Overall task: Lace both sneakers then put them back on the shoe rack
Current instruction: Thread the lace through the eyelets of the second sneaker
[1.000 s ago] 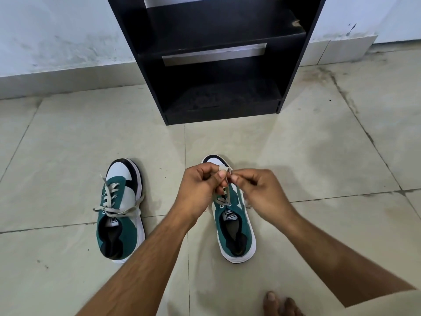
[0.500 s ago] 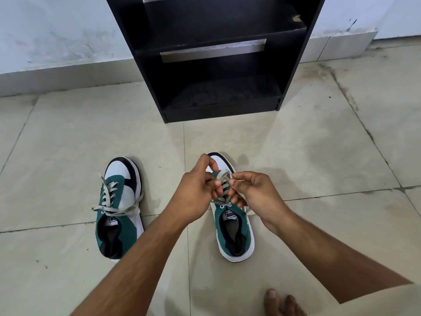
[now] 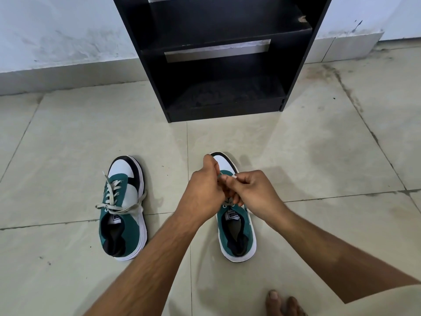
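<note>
Two green, white and black sneakers stand on the tiled floor, toes toward the black shoe rack (image 3: 293, 71). The left sneaker (image 3: 124, 209) is laced, its grey lace ends lying loose across the tongue. Over the right sneaker (image 3: 237, 231) my left hand (image 3: 205, 192) and my right hand (image 3: 255, 190) meet, fingers pinched on its grey lace (image 3: 222, 175) above the eyelets. My hands hide most of that shoe's lacing.
The rack stands against a white wall, both its visible shelves bare. Bare toes (image 3: 282, 303) show at the bottom edge, right of centre. Tile joints cross the floor around the shoes.
Both hands have closed in tighter over the right sneaker and dropped slightly toward its eyelets, still holding the lace. The left sneaker has not moved.
</note>
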